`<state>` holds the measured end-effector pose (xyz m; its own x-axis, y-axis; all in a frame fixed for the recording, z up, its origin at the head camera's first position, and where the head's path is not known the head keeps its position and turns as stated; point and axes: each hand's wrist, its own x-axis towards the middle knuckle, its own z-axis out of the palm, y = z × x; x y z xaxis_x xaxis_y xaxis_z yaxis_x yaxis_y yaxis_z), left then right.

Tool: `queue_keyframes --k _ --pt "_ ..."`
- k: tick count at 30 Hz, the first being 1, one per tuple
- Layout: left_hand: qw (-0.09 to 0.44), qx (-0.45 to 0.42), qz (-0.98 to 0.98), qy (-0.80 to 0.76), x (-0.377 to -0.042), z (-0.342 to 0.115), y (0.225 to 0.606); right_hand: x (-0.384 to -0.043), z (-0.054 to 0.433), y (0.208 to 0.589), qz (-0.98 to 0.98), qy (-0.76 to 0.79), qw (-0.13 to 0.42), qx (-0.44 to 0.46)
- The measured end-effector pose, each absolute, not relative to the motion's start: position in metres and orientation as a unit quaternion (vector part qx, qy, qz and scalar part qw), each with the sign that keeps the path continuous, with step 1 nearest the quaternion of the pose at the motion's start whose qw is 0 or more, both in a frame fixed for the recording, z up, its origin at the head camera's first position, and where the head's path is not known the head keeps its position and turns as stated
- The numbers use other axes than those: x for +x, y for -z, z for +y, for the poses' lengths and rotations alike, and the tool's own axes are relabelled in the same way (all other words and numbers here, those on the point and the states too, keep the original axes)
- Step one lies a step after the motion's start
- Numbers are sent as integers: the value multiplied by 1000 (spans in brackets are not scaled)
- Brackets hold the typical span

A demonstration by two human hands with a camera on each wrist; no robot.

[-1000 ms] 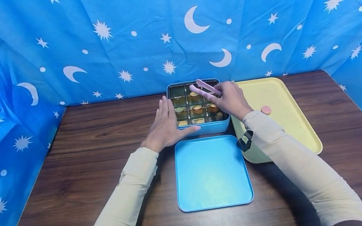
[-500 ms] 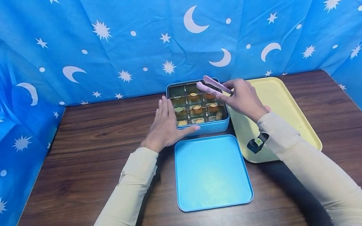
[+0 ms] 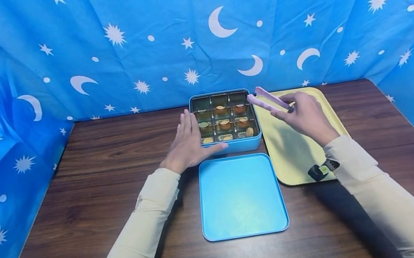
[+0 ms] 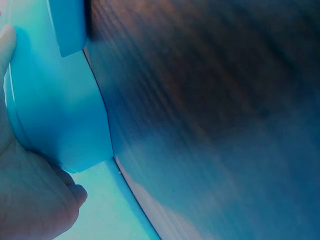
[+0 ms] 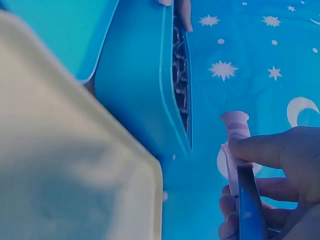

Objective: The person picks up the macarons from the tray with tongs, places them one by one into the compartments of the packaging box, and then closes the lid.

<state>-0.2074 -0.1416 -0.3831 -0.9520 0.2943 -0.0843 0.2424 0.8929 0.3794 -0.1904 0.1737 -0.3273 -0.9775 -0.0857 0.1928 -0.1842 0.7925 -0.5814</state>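
My left hand (image 3: pixel 183 146) lies with straight fingers along the left side of a blue tin box (image 3: pixel 244 144), its thumb across the front wall. Inside the box, a divided insert holds small orange, yellow and greenish pieces in several compartments. An oval tan piece (image 3: pixel 249 132) sits in the front right compartment. My right hand (image 3: pixel 307 118) grips pink tongs (image 3: pixel 261 103) above the yellow tray (image 3: pixel 291 156), just right of the box. The tongs' tips are apart, with nothing between them. In the right wrist view, thumb and fingers close around the tongs (image 5: pixel 237 130).
A light blue square lid (image 3: pixel 241 195) lies on the dark wooden table (image 3: pixel 115 160) in front of the box. The yellow tray stands close to the box's right side. A blue cloth (image 3: pixel 160 29) with moons and stars hangs behind and at both sides.
My right hand has moved right with the tongs, from over the box to over the yellow tray. The round pink piece seen on the tray earlier is now hidden. My left hand has stayed put.
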Motion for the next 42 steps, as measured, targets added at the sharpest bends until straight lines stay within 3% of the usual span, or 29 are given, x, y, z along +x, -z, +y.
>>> queue_keyframes --k 26,42 --pt "66 142 969 -189 -209 -142 383 -154 253 364 -956 -274 102 33" --pt "69 147 970 -180 -208 -142 383 -142 268 386 -957 -282 67 9"
